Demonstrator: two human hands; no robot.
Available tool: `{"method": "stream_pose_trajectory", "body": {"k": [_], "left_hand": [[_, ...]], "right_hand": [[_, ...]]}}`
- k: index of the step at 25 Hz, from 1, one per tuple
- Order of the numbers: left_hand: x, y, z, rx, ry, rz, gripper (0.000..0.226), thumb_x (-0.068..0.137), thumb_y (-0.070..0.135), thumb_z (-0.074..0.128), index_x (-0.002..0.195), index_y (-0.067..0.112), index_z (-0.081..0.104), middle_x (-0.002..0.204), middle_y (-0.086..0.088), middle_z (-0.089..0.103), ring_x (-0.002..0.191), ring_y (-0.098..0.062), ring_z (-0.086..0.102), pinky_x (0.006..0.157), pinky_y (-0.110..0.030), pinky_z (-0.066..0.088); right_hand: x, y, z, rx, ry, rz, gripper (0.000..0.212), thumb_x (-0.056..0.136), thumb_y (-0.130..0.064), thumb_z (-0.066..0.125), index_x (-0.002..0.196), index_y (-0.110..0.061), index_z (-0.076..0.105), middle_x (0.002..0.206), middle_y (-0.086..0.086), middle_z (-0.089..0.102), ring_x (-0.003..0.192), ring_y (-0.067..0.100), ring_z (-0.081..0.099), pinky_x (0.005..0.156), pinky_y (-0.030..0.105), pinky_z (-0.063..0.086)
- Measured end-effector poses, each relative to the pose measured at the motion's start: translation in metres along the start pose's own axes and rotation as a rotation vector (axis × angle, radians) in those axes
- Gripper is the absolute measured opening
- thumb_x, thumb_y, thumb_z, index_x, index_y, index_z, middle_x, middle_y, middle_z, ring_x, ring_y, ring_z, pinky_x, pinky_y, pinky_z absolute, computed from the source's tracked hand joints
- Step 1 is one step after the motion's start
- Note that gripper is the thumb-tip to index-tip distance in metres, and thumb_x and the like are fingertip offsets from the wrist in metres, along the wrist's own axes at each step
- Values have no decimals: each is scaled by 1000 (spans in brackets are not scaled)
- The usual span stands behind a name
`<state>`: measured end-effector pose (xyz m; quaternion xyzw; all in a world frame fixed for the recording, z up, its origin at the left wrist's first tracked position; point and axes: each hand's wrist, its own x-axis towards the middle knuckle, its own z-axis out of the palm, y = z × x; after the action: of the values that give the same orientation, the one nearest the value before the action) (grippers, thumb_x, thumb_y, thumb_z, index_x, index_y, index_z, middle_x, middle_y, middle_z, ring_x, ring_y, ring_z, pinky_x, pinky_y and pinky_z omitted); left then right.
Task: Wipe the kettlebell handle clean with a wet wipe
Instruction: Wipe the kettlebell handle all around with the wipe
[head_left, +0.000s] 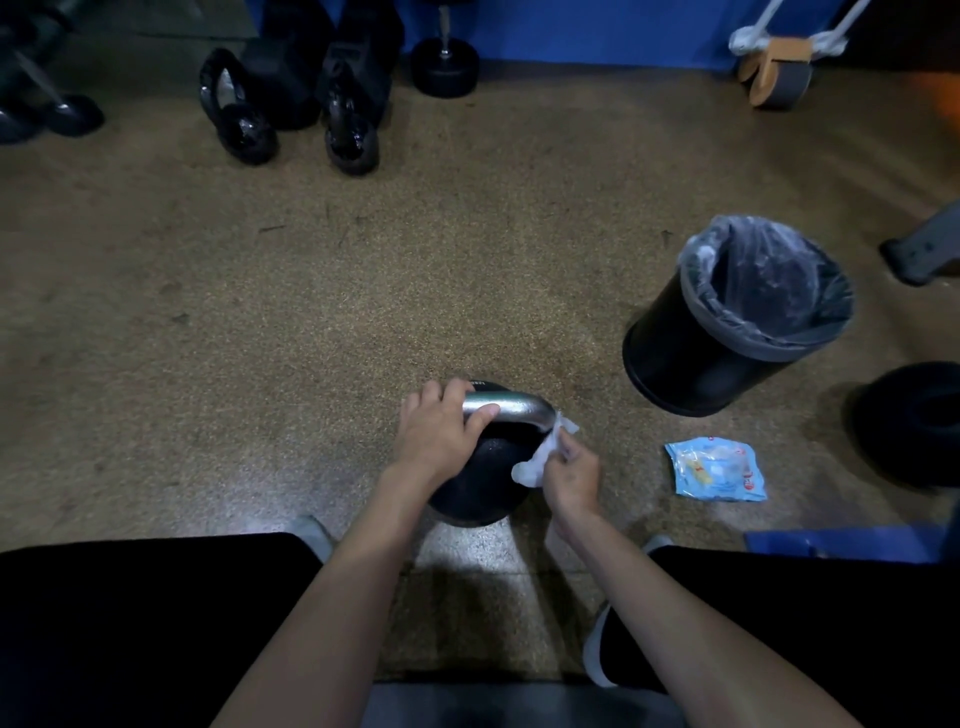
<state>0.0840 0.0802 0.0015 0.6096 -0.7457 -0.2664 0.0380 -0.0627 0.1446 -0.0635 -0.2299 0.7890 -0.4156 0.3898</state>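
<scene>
You wear plain black fabric over your left thigh (156, 623) and your right thigh (805, 623). A pale grey-white band (595, 654) edges the inner side of the right leg's fabric. One small pale patch (311, 532) shows past the left knee and another (658, 543) past the right, too blurred to tell hem from shoe. Your left forearm (337, 597) and right forearm (675, 597) are bare down to the left hand (436, 441) and right hand (571, 478).

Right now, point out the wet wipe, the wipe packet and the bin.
wet wipe (527, 470), head view, crumpled lower part.
wipe packet (717, 470), head view, its middle.
bin (675, 353), head view, black outer wall.
</scene>
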Motion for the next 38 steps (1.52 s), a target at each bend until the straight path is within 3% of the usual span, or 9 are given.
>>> {"method": "stream_pose_trajectory", "body": {"k": [4,8,14,18,21,23,30,33,38], "left_hand": [[1,0,0,0,-3,4,50,92,55,37,129,22,43,126,-11,47,115,-33,42,106,-40,29],[0,-1,-1,-1,-6,4,49,92,55,37,129,22,43,127,-11,47,115,-32,42,105,-39,29],[0,2,-2,-11,-11,-1,50,93,54,37,130,22,42,128,-11,46,116,-32,41,106,-40,29],[-1,1,-1,-4,-11,2,49,93,54,37,130,22,43,128,-11,46,117,-33,42,107,-40,29],[0,1,-1,-14,-7,3,49,93,54,37,130,22,43,127,-11,46,117,-33,42,107,-40,29],[-1,1,-2,-18,-3,2,49,93,54,38,130,22,43,127,-11,46,117,-33,42,106,-41,29],[-1,0,-1,-11,-2,7,50,93,53,38,131,21,43,128,-11,46,117,-33,42,106,-40,28],[-2,0,-2,-9,-1,16,50,93,53,38,131,21,42,129,-11,46,117,-32,41,106,-39,27],[-2,-1,-1,-5,3,18,50,93,53,38,131,21,43,127,-11,46,117,-33,42,106,-40,28]], "right_hand": [[4,-6,4,-16,3,-49,44,88,-5,41,125,-22,58,116,9,66,104,21,62,95,38,50],[-4,-2,5,-25,38,-32,42,91,0,42,130,-9,54,123,10,62,113,22,57,102,38,45],[0,-4,6,-58,32,-68,42,88,-4,41,124,-16,59,117,12,65,110,28,60,97,41,47],[-2,-2,2,-24,32,-21,39,93,-1,43,130,-8,53,127,9,59,120,22,53,104,28,39],[-5,-8,4,-37,62,-124,40,92,-6,44,129,-15,56,121,8,64,112,21,59,100,37,47],[-12,-5,4,-47,93,-174,36,93,-8,49,128,-10,56,121,6,64,110,14,59,99,30,46],[-9,-8,6,91,178,-103,13,86,-8,59,92,-13,69,90,7,71,86,20,66,84,37,54],[-7,-8,7,87,145,-68,23,82,-2,59,71,-22,60,76,3,65,75,18,62,75,33,52],[-1,-9,6,92,172,-18,12,82,-4,61,79,-15,62,77,5,65,74,18,61,71,29,51]]}}
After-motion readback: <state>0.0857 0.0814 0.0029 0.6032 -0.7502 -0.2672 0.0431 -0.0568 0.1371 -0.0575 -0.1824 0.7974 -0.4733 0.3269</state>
